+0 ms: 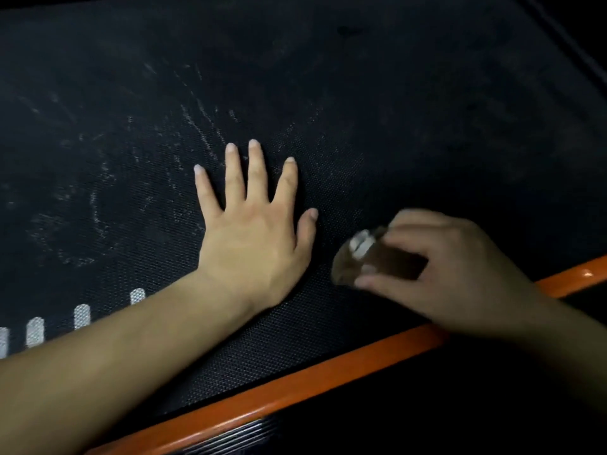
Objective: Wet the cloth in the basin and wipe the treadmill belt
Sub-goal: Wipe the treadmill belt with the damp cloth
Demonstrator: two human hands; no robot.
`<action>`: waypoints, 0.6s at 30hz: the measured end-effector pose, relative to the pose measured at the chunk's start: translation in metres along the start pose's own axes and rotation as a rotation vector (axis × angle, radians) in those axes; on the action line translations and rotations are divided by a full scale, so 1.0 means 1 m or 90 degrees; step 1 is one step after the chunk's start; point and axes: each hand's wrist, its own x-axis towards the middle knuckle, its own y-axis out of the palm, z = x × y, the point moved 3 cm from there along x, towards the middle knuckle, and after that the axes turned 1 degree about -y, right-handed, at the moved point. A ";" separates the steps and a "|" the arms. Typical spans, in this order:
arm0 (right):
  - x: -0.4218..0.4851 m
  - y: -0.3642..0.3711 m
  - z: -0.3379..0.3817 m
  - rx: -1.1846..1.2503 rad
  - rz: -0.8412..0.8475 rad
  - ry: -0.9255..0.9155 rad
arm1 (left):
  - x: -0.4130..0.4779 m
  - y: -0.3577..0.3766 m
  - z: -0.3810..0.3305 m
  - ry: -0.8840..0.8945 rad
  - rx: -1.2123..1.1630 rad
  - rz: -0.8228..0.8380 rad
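Observation:
The black textured treadmill belt (328, 93) fills most of the view, with pale dusty smears across its left and middle. My left hand (256, 231) lies flat on the belt, palm down, fingers spread, holding nothing. Just to its right, my right hand (453, 274) is closed on a small brown cloth (361, 257) with a whitish patch, pressed against the belt near its lower edge. The right hand and cloth are blurred. No basin is in view.
An orange side rail (295, 385) runs diagonally along the belt's near edge, with a dark ribbed foot strip (230, 438) below it. Several white oval marks (82, 315) line the belt at lower left. The belt's far edge (565, 37) shows at top right.

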 end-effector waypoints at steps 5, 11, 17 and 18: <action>0.006 -0.018 -0.024 -0.011 -0.179 0.162 | 0.000 0.000 0.001 0.016 -0.014 -0.005; 0.006 -0.009 -0.008 0.044 -0.052 0.107 | 0.001 0.000 0.001 0.016 -0.011 -0.007; 0.015 -0.030 -0.047 -0.029 -0.196 0.132 | 0.021 -0.004 -0.015 -0.021 -0.024 0.000; 0.014 -0.025 -0.041 -0.042 -0.170 0.075 | 0.027 -0.004 -0.019 -0.029 -0.026 0.001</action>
